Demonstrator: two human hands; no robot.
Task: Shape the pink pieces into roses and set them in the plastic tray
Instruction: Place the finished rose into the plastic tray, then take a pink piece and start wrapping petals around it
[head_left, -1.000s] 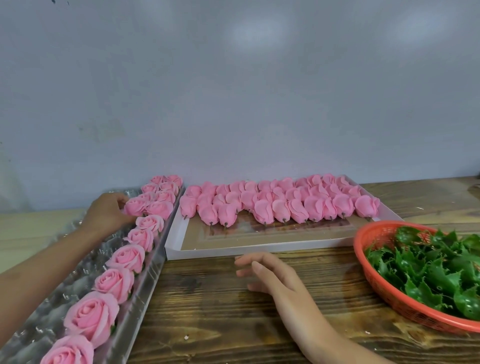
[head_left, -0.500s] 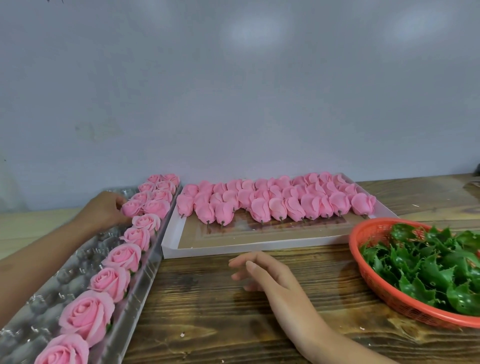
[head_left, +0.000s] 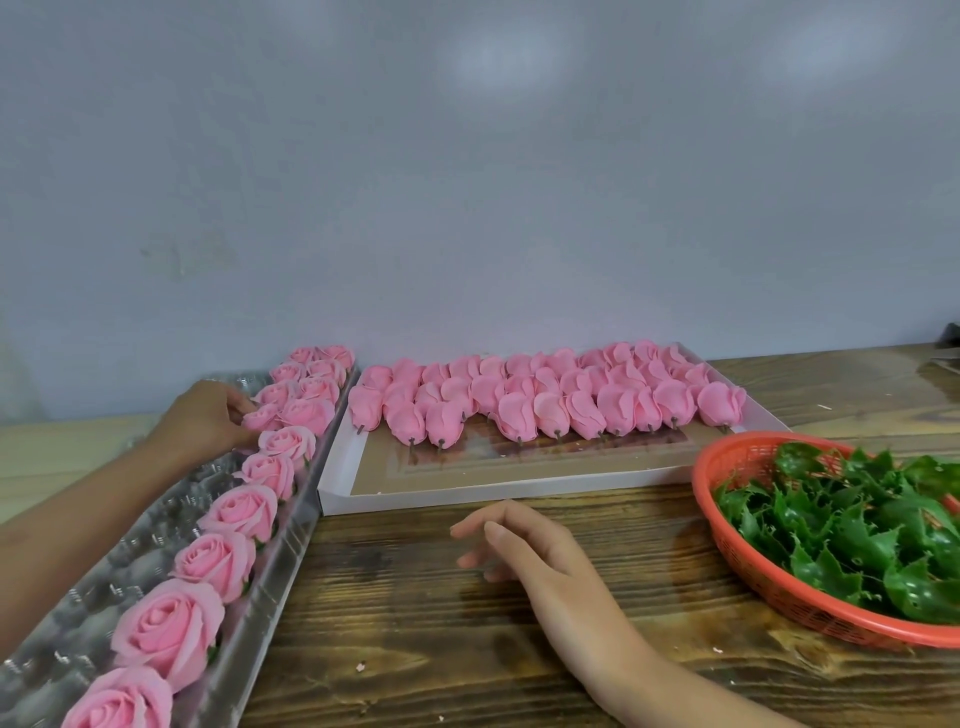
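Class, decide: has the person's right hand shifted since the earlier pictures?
No. The right hand stays just in front of the shallow white cardboard box's front wall.

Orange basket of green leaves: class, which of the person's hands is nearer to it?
Right. The right hand is open over the wooden table, just left of the orange basket; the left hand is far off at the plastic tray, pinching a rose.

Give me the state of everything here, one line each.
Clear plastic tray, partly filled.
Finished pink roses, seated upright in tray.
Unshaped pink pieces, lying in white cardboard box.
Orange plastic basket, holds green leaves.
Left hand, pinching small pink rose in tray.
Right hand, open, empty.
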